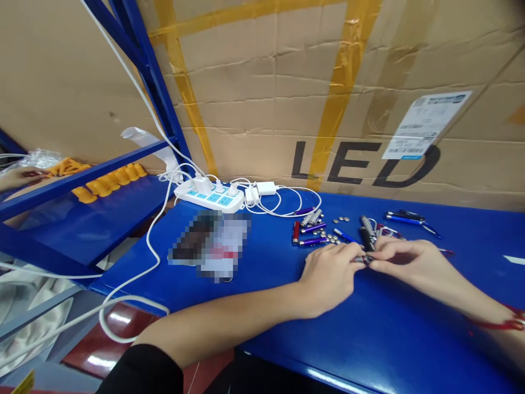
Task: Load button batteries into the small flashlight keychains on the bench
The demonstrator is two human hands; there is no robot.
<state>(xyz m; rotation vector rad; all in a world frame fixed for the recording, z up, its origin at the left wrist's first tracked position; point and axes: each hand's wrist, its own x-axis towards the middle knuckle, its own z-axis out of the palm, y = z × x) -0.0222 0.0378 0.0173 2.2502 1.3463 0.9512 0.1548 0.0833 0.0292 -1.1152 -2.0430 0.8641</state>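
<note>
My left hand (331, 278) is closed around a mini flashlight (358, 259), a small silvery tube mostly covered by the fingers. At the tube's dark end, the thumb and forefinger of my right hand (410, 258) are pinched together. Just behind them lie a black flashlight (366, 239) and a blue one (345, 235). Left of these are purple tubes (313, 241), a red tube (296, 233) and silver tubes (315, 217). Several round silver button cells (334, 239) are scattered among them. A longer blue flashlight (404, 218) lies beyond my right hand.
A white power strip (213, 198) with chargers and looping cables (287, 200) sits at the back of the blue table (262, 306). Two blurred-out flat items (223, 246) lie in front. A large cardboard box (254, 109) stands behind. At far left, another person's hand (24, 176) is near orange items.
</note>
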